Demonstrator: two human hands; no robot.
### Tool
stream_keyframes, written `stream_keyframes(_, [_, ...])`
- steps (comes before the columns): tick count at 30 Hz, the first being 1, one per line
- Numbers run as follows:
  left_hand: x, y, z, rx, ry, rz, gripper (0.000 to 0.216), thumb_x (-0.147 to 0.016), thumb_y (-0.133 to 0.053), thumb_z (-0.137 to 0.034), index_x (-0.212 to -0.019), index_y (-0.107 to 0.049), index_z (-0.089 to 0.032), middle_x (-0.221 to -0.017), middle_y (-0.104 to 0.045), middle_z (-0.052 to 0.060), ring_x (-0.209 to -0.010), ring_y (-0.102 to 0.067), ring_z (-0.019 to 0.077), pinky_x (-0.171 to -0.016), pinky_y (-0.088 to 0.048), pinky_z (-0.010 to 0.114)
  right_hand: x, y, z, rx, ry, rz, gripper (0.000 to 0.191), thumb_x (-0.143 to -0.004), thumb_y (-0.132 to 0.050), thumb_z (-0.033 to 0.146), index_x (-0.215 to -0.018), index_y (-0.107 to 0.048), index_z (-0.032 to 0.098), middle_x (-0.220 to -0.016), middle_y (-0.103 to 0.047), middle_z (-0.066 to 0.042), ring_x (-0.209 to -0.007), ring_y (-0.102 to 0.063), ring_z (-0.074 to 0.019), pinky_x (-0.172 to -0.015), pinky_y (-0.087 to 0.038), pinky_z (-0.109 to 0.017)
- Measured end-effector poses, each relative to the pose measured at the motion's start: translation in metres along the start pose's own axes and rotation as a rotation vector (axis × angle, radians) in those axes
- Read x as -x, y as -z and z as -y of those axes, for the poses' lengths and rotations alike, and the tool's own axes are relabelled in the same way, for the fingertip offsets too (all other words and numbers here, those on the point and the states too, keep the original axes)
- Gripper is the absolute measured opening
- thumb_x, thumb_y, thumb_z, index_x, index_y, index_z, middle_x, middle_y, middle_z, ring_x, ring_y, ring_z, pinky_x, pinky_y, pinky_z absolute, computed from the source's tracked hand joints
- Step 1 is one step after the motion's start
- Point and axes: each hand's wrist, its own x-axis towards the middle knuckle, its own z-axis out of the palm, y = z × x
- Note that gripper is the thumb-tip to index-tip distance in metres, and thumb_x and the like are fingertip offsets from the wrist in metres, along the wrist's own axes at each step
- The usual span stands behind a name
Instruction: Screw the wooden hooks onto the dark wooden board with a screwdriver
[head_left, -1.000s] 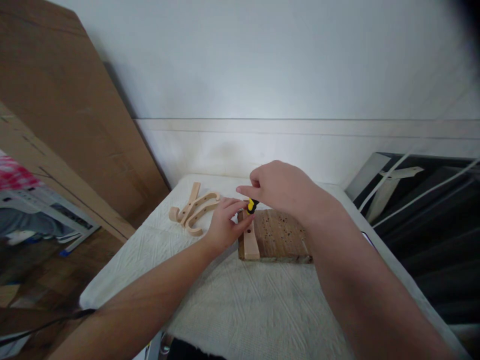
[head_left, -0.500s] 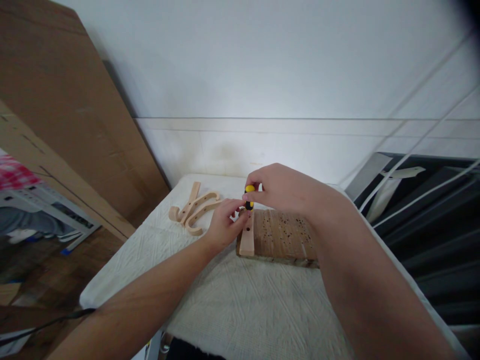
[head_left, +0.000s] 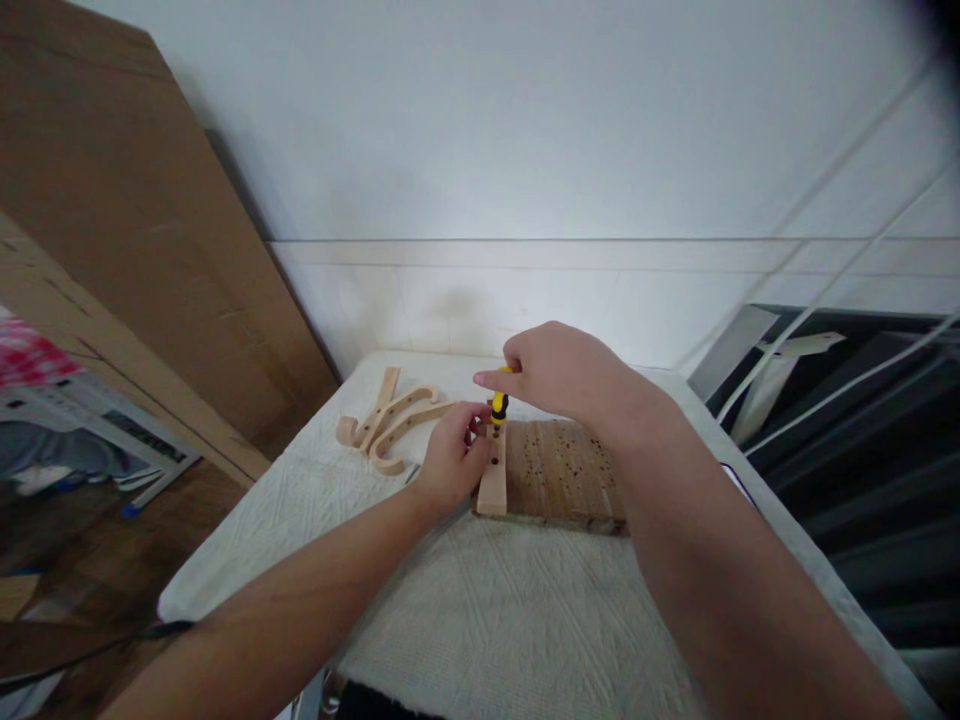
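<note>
My right hand (head_left: 555, 365) is closed around the top of a short yellow-and-black screwdriver (head_left: 499, 408), which stands upright over a pale wooden hook (head_left: 493, 488). The hook lies along the left end of a brown wooden board (head_left: 562, 470) dotted with small holes. My left hand (head_left: 455, 450) grips the hook's left side near the screwdriver's lower end; its fingertips are partly hidden. The screwdriver's tip and any screw beneath it are too small to make out. Dark holes show along the hook.
Several more wooden hooks (head_left: 390, 425) lie left of the board on the white tablecloth (head_left: 517, 610). A white wall stands behind the table, a large brown panel (head_left: 157, 230) at left. Dark folded material and white cords (head_left: 832, 290) are at right.
My left fingers have moved off the screwdriver and down onto the hook's side. My right hand has shifted its hold over the screwdriver's top, thumb now extended leftward.
</note>
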Motion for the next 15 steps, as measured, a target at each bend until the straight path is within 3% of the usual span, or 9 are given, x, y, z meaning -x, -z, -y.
stream_keyframes(3, [0.0006, -0.0008, -0.0014, -0.005, 0.021, 0.004, 0.034, -0.069, -0.046, -0.002, -0.098, -0.059, -0.017, -0.088, -0.063, 0.003, -0.073, -0.052, 0.0135, -0.066, -0.044, 0.027, -0.0011, -0.0025, -0.0008, 0.008, -0.030, -0.003, 0.050, -0.086, -0.045, 0.060, -0.085, -0.072, 0.018, -0.082, -0.071, -0.012, -0.077, -0.065, -0.0247, -0.062, -0.042, -0.032])
stream_keyframes(7, [-0.0009, 0.0002, -0.0036, -0.016, 0.011, -0.034, 0.024, -0.079, -0.052, -0.010, -0.101, -0.059, -0.018, -0.092, -0.065, 0.004, -0.072, -0.053, 0.0128, -0.064, -0.044, 0.026, -0.0029, -0.0048, -0.0038, 0.009, -0.063, -0.008, 0.042, -0.085, -0.050, 0.054, -0.089, -0.071, 0.017, -0.085, -0.071, -0.013, -0.077, -0.065, -0.0237, -0.061, -0.041, -0.031])
stream_keyframes(10, [-0.0032, 0.0021, -0.0057, -0.017, -0.030, -0.069, 0.018, -0.084, -0.059, -0.020, -0.102, -0.060, -0.018, -0.092, -0.067, 0.004, -0.070, -0.053, 0.0120, -0.064, -0.045, 0.025, -0.0035, -0.0048, -0.0038, -0.056, 0.007, 0.005, 0.035, -0.085, -0.053, 0.048, -0.085, -0.071, 0.018, -0.080, -0.070, -0.009, -0.069, -0.062, -0.0188, -0.056, -0.037, -0.028])
stream_keyframes(15, [-0.0057, 0.0054, -0.0098, -0.042, -0.081, -0.162, 0.020, -0.077, -0.072, -0.027, -0.092, -0.063, -0.018, -0.081, -0.066, 0.001, -0.064, -0.050, 0.0107, -0.060, -0.042, 0.024, 0.0015, -0.0011, 0.0015, -0.154, 0.102, 0.037, 0.029, -0.084, -0.056, 0.044, -0.078, -0.071, 0.019, -0.070, -0.069, -0.005, -0.057, -0.055, -0.0127, -0.052, -0.033, -0.026])
